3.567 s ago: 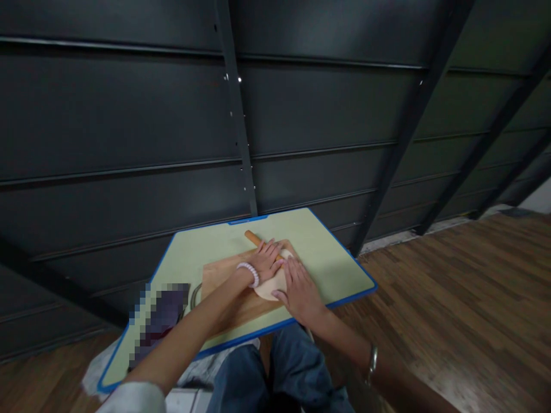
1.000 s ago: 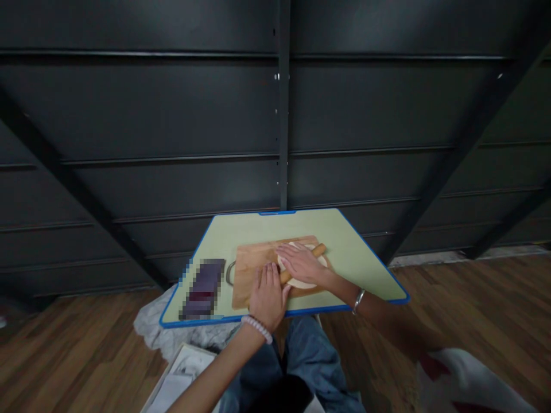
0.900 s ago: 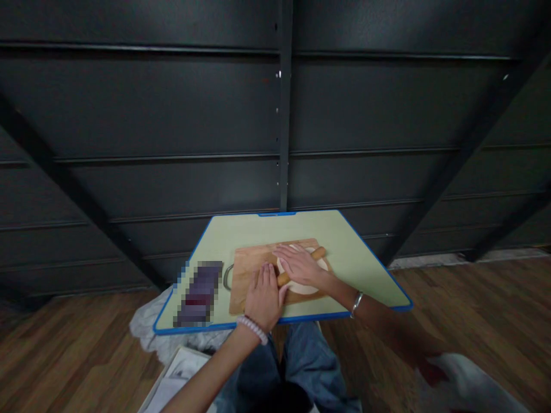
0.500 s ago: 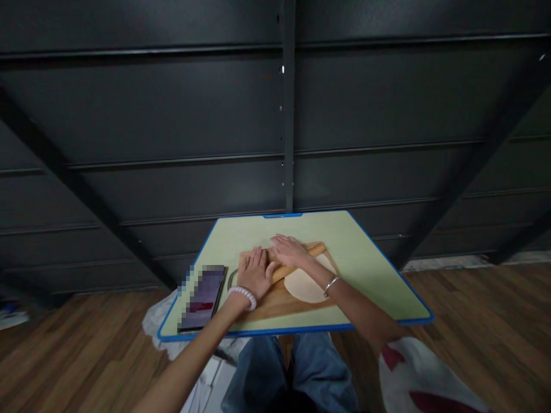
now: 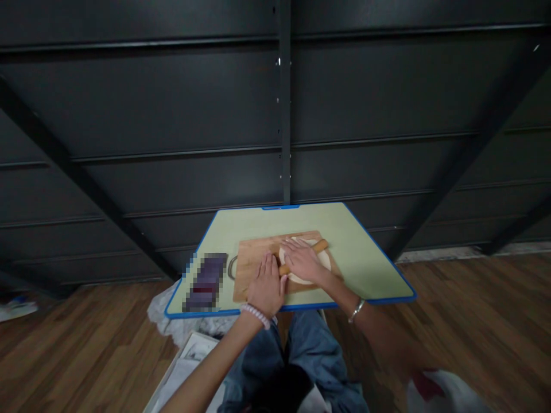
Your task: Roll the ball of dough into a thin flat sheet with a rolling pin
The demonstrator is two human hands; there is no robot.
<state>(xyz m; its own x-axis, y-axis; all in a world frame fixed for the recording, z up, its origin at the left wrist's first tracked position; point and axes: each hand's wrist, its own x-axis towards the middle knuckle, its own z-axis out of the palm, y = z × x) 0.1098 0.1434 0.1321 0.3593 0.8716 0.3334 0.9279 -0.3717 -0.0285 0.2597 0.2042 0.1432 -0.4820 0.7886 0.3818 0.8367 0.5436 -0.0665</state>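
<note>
A wooden rolling pin lies slantwise across a round, flat sheet of dough on a wooden cutting board. My right hand rests on the pin's middle, palm down, with its fingers stretched out over the dough. Over the pin's near left end lies my left hand, its fingers straight and its thumb reaching toward the right. Both hands cover much of the pin. Part of the dough is hidden under my right hand.
The board, with its metal loop handle, sits on a pale green, blue-edged folding table. A flat dark device, pixelated, lies to the left. White plastic and a white box are below. A dark panelled wall stands behind.
Both hands have moved the rolling pin toward me over the dough, from the board's far part to nearer its middle. The camera view has shifted slightly.
</note>
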